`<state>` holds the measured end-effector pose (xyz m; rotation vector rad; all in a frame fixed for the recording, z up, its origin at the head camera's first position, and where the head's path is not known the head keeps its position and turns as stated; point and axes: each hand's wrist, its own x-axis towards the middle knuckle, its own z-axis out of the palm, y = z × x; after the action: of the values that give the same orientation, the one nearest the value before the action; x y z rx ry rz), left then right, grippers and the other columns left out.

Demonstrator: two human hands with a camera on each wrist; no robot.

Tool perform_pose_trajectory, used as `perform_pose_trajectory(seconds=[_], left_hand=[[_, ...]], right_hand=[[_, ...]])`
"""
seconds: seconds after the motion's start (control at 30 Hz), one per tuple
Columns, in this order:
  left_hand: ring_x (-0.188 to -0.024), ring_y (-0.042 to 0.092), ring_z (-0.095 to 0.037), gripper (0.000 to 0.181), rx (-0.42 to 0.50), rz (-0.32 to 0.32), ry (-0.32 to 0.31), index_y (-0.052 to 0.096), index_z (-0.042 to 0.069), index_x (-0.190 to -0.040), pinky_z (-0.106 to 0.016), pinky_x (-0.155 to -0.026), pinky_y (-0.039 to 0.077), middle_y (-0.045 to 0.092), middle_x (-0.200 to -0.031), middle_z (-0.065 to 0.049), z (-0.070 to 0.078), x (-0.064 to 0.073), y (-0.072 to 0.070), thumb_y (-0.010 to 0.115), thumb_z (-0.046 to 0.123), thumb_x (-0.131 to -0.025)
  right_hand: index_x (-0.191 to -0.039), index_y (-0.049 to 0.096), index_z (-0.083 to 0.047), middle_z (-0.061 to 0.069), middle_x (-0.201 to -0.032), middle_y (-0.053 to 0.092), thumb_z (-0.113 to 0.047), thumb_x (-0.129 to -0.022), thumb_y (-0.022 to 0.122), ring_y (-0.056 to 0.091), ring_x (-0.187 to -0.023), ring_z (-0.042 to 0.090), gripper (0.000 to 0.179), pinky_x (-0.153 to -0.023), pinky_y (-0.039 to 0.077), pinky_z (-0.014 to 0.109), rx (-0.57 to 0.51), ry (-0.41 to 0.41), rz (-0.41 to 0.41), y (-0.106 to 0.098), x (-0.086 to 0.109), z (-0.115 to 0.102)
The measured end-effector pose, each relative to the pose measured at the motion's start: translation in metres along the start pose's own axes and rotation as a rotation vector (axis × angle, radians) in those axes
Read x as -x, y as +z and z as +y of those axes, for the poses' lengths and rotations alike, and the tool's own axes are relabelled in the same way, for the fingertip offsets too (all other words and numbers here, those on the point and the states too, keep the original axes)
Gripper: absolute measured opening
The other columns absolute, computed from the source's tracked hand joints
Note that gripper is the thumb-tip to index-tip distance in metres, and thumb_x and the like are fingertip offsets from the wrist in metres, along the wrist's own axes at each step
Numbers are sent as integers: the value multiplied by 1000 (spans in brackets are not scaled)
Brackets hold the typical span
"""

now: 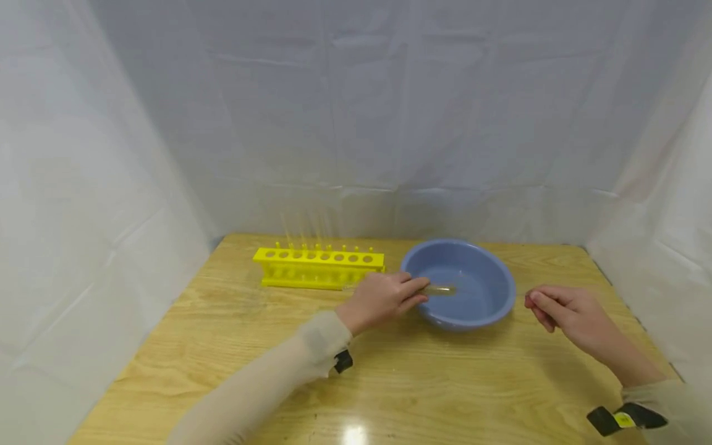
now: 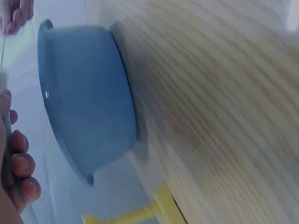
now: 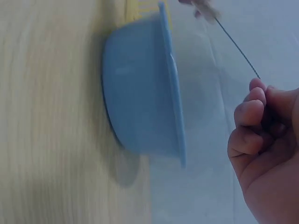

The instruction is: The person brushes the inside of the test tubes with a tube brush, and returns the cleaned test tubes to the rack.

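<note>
In the head view, my left hand (image 1: 386, 296) grips a clear glass test tube (image 1: 444, 290), its end jutting out to the right over the blue basin (image 1: 470, 322). My right hand (image 1: 573, 315), at the right of the basin, pinches a thin twisted wire between thumb and fingertips. In the right wrist view this wire, the handle of a test tube brush (image 3: 238, 48), runs from my right fingertips to the tube in my left hand. Pale bristles show blurred at the tube's end. The left wrist view shows my left fingers (image 2: 23, 163) curled round the tube.
A yellow test tube rack (image 1: 322, 258) stands left of the basin, behind my left hand. Several clear tubes (image 1: 303, 232) rise at its left part. The wooden table (image 1: 445, 389) is bordered by white sheeting (image 1: 389, 123) at the back and sides.
</note>
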<state>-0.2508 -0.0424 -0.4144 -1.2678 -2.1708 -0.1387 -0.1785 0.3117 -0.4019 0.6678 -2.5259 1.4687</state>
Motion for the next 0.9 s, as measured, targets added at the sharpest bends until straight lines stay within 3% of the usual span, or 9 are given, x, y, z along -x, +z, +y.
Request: perform_pose_trajectory(seconds=[0.2, 0.4, 0.53, 0.67, 0.77, 0.9], left_hand=[[-57, 57, -9, 30, -29, -11, 52, 65, 22, -121, -24, -52, 48, 62, -79, 5, 13, -14, 1, 63, 41, -98], [-56, 60, -10, 31, -71, 6, 67, 65, 24, -121, -25, -47, 45, 62, -77, 5, 21, -21, 5, 60, 45, -99], [-55, 57, -10, 30, -91, 19, 58, 65, 24, -120, -25, -44, 41, 59, -75, 5, 22, -21, 6, 58, 45, -100], [-56, 57, -9, 30, -126, 42, 63, 64, 24, -118, -25, -43, 41, 59, -75, 5, 22, -21, 7, 56, 47, -101], [-56, 58, -9, 30, -130, 46, 63, 63, 24, -117, -25, -43, 41, 59, -74, 5, 20, -20, 8, 55, 48, -101], [-53, 56, -9, 31, -139, 31, 71, 62, 23, -115, -24, -42, 40, 56, -71, 6, 18, -19, 9, 55, 49, -100]], right_hand=[[-94, 67, -2, -1, -64, 53, -8, -106, 48, 50, -54, 14, 24, -51, 42, 27, 64, -64, -46, 28, -13, -12], [-94, 68, -4, 0, -65, 55, -10, -107, 46, 51, -53, 16, 26, -53, 47, 28, 32, -90, -91, 50, -22, -15], [-94, 66, 2, 4, -64, 52, -19, -108, 45, 49, -53, 19, 32, -53, 45, 33, -61, 72, -81, 54, -23, -21], [-86, 58, 6, 1, -58, 40, -23, -108, 43, 36, -48, 17, 40, -52, 39, 35, -152, 253, -70, 57, -25, -30], [-77, 48, 5, -1, -55, 32, -20, -107, 42, 29, -47, 13, 40, -51, 36, 33, -202, 314, -57, 58, -27, -32], [-71, 40, 0, -1, -54, 28, -17, -107, 40, 24, -48, 13, 40, -50, 33, 32, -225, 331, -65, 58, -28, -31]])
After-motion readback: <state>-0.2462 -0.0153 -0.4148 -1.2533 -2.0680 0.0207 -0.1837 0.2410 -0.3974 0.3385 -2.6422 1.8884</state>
